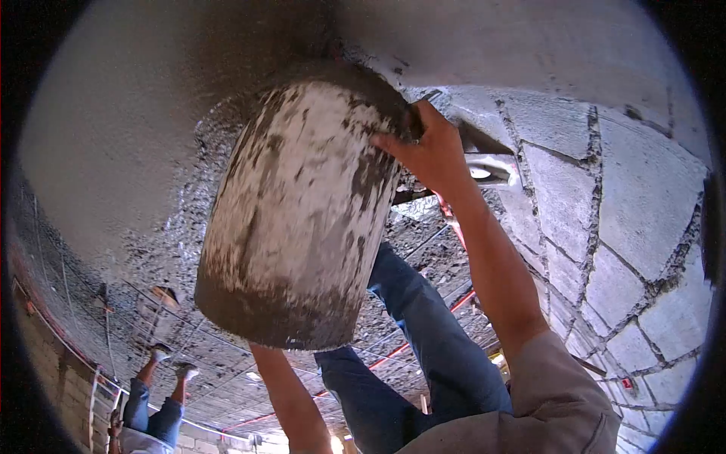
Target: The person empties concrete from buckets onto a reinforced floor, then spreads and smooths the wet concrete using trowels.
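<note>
A bucket (pixel 310 189) smeared with grey cement fills the middle of the head view. It is held tilted, with the end toward the top against a dark, wet-looking patch. My right hand (pixel 431 147) grips that upper end on its right side, thumb on the outer wall and fingers partly hidden round the edge. My left forearm (pixel 291 401) rises from below and passes behind the bucket's lower end, so my left hand is hidden. Wet, lumpy concrete (pixel 181 204) lies beside the bucket on the left. The bucket's inside does not show.
A stone-faced wall (pixel 635 197) with rough joints runs along the right. A pale metal piece (pixel 495 170) lies near my right wrist. Rebar (pixel 446 234) and a red line (pixel 401 348) cross the ground around my legs. Another person (pixel 155 408) is at lower left, beside a ladder (pixel 102 405).
</note>
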Demonstrator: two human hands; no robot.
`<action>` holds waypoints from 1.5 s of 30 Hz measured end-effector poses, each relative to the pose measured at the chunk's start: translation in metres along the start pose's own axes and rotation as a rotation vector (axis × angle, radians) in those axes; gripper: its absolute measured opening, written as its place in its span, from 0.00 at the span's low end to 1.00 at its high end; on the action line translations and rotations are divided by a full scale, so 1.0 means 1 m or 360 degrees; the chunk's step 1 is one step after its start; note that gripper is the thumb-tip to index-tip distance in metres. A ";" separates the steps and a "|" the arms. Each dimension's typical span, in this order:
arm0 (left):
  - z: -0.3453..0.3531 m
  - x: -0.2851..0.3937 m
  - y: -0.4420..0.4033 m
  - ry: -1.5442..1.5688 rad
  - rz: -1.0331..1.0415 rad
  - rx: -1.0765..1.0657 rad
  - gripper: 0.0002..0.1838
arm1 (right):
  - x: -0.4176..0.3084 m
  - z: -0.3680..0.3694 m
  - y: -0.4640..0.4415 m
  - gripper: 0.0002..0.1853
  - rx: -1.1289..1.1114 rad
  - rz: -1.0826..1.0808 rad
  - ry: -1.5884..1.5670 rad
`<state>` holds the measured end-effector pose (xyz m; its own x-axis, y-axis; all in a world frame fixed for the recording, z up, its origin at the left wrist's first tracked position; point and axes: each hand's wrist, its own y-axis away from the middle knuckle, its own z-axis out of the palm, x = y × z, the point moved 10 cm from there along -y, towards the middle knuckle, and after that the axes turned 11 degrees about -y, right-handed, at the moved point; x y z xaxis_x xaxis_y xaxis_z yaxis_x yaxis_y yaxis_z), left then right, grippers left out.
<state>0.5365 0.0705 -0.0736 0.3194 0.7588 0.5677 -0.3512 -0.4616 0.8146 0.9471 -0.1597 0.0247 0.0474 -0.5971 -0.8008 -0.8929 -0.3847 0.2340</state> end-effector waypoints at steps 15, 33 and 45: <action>0.034 0.173 0.021 -0.0564 0.0437 0.0051 0.33 | -0.003 -0.040 0.005 0.24 0.0120 0.0456 -0.0154; 0.085 0.231 0.065 -0.1204 0.0733 0.0343 0.37 | -0.009 -0.055 0.003 0.22 0.0242 0.0298 -0.0202; 0.081 0.223 0.123 -0.1155 0.0891 0.0467 0.32 | 0.004 -0.034 -0.020 0.24 -0.0017 0.0223 -0.0275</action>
<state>0.6356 0.1454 0.1629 0.6734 -0.0303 0.7386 -0.4156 -0.8418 0.3444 0.9804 -0.1784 0.0361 -0.1552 -0.5160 -0.8424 -0.8805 -0.3144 0.3548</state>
